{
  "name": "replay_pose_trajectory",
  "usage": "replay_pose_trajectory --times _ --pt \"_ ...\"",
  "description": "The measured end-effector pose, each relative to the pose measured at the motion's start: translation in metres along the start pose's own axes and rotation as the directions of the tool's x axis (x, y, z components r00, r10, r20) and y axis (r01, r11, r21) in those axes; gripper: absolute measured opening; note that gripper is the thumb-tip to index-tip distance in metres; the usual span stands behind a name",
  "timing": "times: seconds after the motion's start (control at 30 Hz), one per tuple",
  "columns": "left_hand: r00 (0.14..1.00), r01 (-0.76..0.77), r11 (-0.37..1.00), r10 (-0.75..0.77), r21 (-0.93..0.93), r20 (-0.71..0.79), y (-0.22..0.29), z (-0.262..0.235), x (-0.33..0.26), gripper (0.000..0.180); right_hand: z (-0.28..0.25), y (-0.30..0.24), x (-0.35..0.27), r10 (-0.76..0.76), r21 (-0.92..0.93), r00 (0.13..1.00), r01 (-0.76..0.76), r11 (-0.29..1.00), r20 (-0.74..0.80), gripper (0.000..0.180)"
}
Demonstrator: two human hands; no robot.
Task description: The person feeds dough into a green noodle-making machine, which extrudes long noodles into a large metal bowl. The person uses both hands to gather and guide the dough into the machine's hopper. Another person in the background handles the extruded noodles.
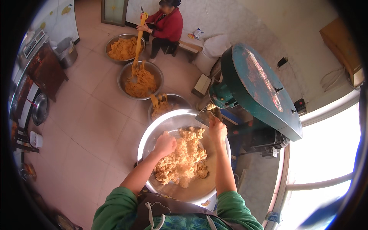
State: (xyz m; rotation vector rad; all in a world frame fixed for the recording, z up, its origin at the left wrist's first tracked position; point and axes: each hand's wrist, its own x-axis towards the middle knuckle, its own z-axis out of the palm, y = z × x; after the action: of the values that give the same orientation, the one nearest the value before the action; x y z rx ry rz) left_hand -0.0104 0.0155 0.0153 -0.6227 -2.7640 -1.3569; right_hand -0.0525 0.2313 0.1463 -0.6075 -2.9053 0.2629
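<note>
A wide metal basin [146,132] in front of me holds a heap of crumbly, pale yellow dough [183,157]. My left hand [165,144] is closed in a fist at the heap's left side, and whatever may be inside it is hidden. At the basin's far right rim, my right hand [217,131] grips a flat, dark scraper [203,117]. Its blade points left over the rim, just below the nozzle end of a teal machine [255,82]. A small lump of the dough [211,106] clings near that end, apart from my fingers.
Beyond my basin stand a part-covered basin [180,100] and two more basins of orange strips [141,82]. A person in red [168,25] sits at the back, holding up long strips and scissors. A metal bucket [66,51] and dark cabinet [46,71] line the left.
</note>
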Motion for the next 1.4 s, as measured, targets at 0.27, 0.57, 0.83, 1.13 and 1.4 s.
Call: replay_pose_trajectory --times 0.27,0.57,0.83,1.13,1.4 --pt "0.999 0.019 0.999 -0.017 -0.038 0.038 -0.005 0.004 -0.001 0.010 0.024 0.013 0.041 0.147 -0.010 0.987 -0.148 0.989 -0.071 0.028" --pt "0.994 0.028 1.000 -0.027 -0.001 0.103 -0.009 0.012 0.005 0.003 0.036 0.037 0.052 0.048 -0.003 0.996 -0.048 0.999 -0.070 0.031" --pt "0.831 0.509 0.860 -0.499 0.026 0.245 0.003 -0.012 0.003 0.080 -0.019 0.074 -0.067 -0.101 0.371 0.984 0.149 0.917 -0.145 0.028" --pt "0.601 0.656 0.730 -0.659 0.192 0.453 0.048 0.019 0.034 0.120 0.002 0.178 -0.220 -0.018 0.381 0.974 0.105 0.919 -0.225 0.028" --pt "0.578 0.285 0.950 -0.276 0.127 0.768 0.022 0.053 0.027 0.095 0.004 0.177 -0.217 0.149 0.539 0.948 0.028 0.842 -0.281 0.028"
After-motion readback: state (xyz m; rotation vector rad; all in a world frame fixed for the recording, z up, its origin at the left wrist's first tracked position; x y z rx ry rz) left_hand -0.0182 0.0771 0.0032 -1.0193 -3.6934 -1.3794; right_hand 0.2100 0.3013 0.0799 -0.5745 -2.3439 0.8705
